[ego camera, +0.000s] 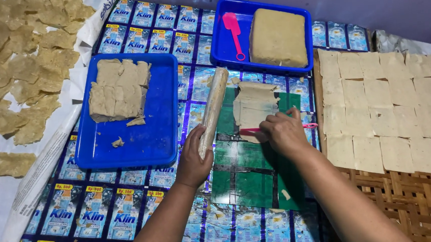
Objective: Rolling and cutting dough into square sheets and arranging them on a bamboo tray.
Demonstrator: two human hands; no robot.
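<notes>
Left hand: the left hand (pixel 194 159) has its grip wrapped around the lower end of a rolling pin (pixel 214 110), which lies tilted along the left edge of the green mat (pixel 244 176).
Right hand: the right hand (pixel 283 132) presses down with the grip shut on a pink cutter (pixel 309 125); only its handle shows at the right of the knuckles and a pink strip at the left.
Dough sheet: a thin dough sheet (pixel 254 103) lies flat on the upper part of the mat, its edges ragged, its lower edge under the right hand.
Near tray: a blue tray (pixel 164 134) holds torn dough pieces (pixel 119 89) in its upper left; the rest of the tray is bare.
Far tray: a second blue tray (pixel 225 40) holds 1 dough block (pixel 277 36) and a pink spatula (pixel 232 32).
Right side: cut squares (pixel 384 110) lie in rows on a woven rack (pixel 420 203), just beside the mat's right edge.
Left side: irregular dried pieces (pixel 22 63) lie on white sheeting.
Open room: the lower half of the mat between the forearms is free.
</notes>
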